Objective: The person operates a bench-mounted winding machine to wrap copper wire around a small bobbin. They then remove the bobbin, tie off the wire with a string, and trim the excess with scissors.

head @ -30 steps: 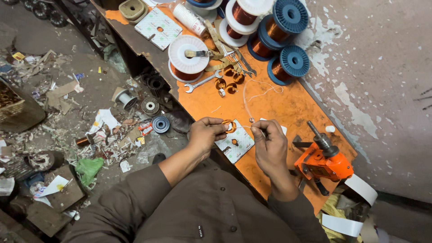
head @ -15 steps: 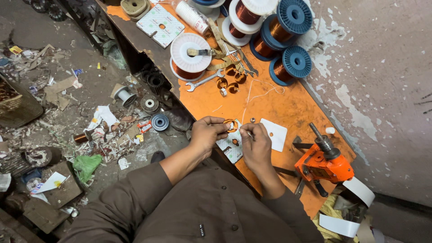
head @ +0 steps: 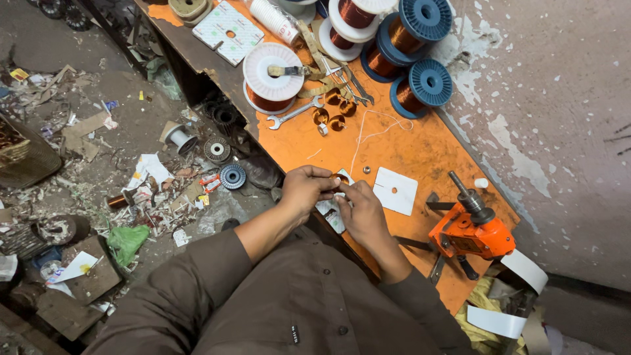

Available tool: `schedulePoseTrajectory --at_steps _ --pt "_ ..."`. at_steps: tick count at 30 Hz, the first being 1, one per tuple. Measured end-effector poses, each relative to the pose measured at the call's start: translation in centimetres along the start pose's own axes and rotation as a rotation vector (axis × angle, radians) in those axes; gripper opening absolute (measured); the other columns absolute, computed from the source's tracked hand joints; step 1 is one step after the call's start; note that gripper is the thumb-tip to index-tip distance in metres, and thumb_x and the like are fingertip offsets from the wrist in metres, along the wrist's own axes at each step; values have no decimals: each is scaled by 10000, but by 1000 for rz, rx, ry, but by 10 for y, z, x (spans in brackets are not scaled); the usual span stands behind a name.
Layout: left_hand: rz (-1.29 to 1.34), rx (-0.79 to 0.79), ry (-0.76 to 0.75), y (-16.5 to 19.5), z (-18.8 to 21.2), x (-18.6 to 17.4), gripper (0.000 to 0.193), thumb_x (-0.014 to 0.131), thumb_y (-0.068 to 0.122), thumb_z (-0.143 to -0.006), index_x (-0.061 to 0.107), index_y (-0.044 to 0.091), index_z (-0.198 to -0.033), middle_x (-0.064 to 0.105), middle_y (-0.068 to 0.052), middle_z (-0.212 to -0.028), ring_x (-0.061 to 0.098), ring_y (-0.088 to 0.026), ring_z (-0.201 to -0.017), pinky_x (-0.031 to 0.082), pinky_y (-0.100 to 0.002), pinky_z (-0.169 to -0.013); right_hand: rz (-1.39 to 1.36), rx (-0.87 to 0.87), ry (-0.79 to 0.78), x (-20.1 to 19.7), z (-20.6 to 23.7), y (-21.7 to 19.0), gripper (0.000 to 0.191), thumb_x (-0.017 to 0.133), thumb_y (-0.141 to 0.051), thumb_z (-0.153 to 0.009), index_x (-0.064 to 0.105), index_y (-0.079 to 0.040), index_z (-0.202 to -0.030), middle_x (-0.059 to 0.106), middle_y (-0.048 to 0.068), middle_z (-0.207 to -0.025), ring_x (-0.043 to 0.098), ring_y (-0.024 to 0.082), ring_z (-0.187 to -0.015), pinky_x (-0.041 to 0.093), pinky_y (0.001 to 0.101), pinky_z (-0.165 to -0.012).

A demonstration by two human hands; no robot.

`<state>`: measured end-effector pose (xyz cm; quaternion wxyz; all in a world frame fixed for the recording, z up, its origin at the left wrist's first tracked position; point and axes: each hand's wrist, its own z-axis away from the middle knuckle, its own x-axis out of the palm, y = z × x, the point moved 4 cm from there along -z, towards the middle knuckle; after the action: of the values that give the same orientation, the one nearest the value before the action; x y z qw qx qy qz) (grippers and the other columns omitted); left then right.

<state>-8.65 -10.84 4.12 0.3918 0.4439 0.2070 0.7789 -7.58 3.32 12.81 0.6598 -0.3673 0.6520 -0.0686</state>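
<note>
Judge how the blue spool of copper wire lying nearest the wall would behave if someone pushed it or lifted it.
The blue spool lies on its side on the orange bench, so its round flanges would probably let it roll. The thick copper winding suggests it is heavy for its size. It looks rigid, unlikely to flex.

A white square card with a centre hole (head: 396, 190) lies flat on the orange bench, just right of the hands. A larger white printed panel with a round hole (head: 228, 31) lies at the bench's far left corner, beside a white cylindrical wrapped pack (head: 272, 18). Torn paper wrappers and a green bag (head: 126, 240) litter the floor; no screens or signs.
</note>
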Motion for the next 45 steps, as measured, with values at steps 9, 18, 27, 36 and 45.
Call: schedulePoseTrajectory --at_steps 9,18,27,36,45 --pt "-61 -148 -83 -15 -19 7 209 747 54 -879 695 -106 -1002 745 -179 -870 710 -212 -641 604 -282 -580 -15 106 -63 4 -2 40 183 746 -137 -887 763 -49 -1046 615 107 -838 632 246 -745 513 362 -696" --pt "-314 65 -73 -46 -33 -18 323 698 30 -797 718 -14 -1116 679 -112 -838 648 -194 -661 541 -318 -591 -166 275 -78 10 2 64 210 723 -209 -926 767 -56 -1062 626 80 -833 624 197 -741 487 332 -674" --pt "-1028 400 -94 -44 -10 -20 220 811 276 -799 810 69 -874 687 -168 -915 694 -333 -865 550 -412 -771 -109 211 -96 23 3 76 168 712 -187 -934 757 -55 -1028 636 104 -860 643 248 -770 500 360 -698" --pt "-1092 334 -53 -32 20 -26 200 785 272 -797 798 82 -857 745 -148 -793 744 -286 -718 574 -394 -671 160 35 -16 57 14 71 150 737 -138 -899 742 -81 -1037 634 138 -916 649 334 -830 525 426 -724" --pt "-1052 370 -180 -44 19 -20 199 782 234 -835 780 36 -859 724 -166 -780 725 -272 -675 554 -388 -642 -294 490 -52 72 45 93 226 829 -53 -810 738 -43 -1017 705 131 -927 657 262 -728 517 335 -669"
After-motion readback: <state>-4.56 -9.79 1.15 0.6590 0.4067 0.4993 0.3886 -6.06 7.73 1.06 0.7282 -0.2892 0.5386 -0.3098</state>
